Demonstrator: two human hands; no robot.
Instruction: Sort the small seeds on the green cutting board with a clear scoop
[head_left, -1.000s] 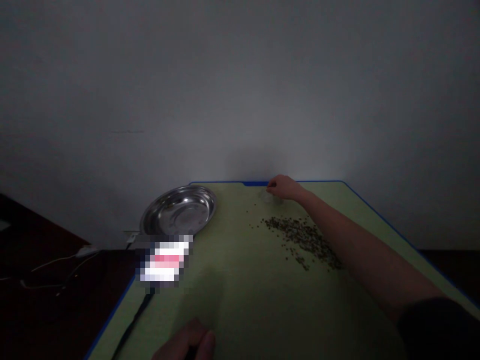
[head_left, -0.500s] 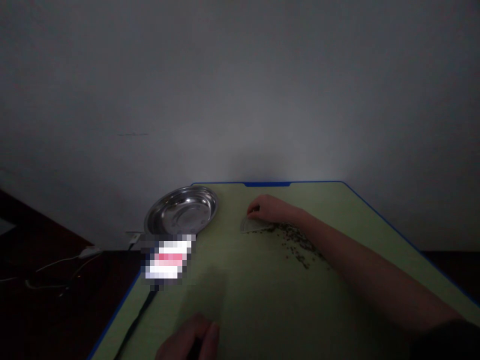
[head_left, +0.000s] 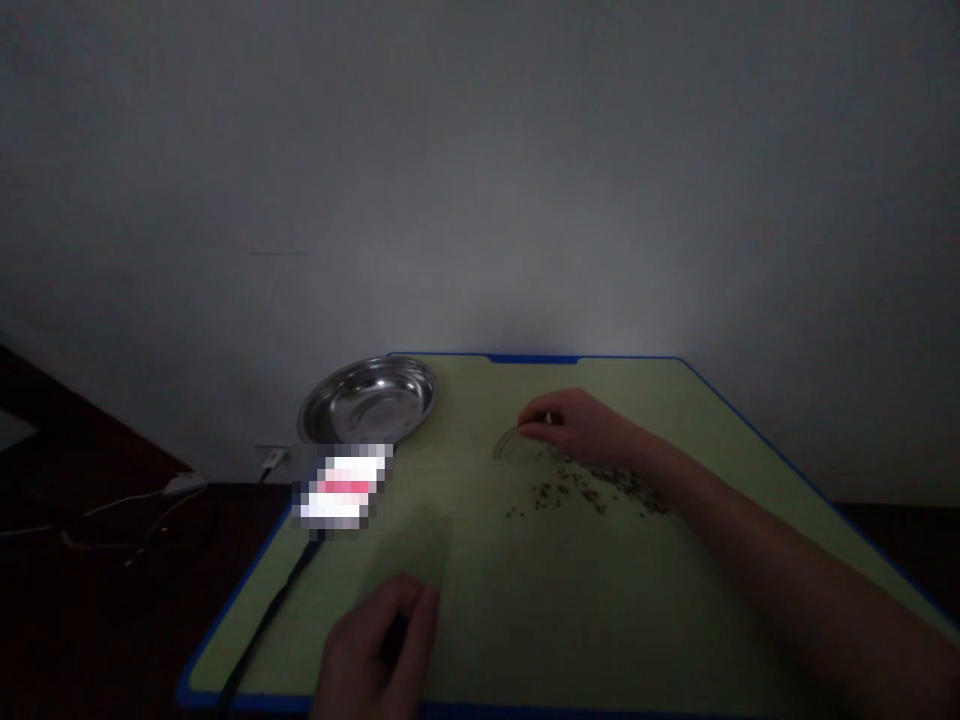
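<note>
Pinching a clear protractor (head_left: 506, 443), the right hand (head_left: 581, 422) is holding it beside scattered seeds (head_left: 636, 488); the left hand (head_left: 367, 640) is curling over the table (head_left: 540, 620), its grip unclear.

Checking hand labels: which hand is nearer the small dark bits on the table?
Right. The right hand is just beyond the small dark bits; the left hand is farther off, to their left and closer to the table's near edge.
</note>
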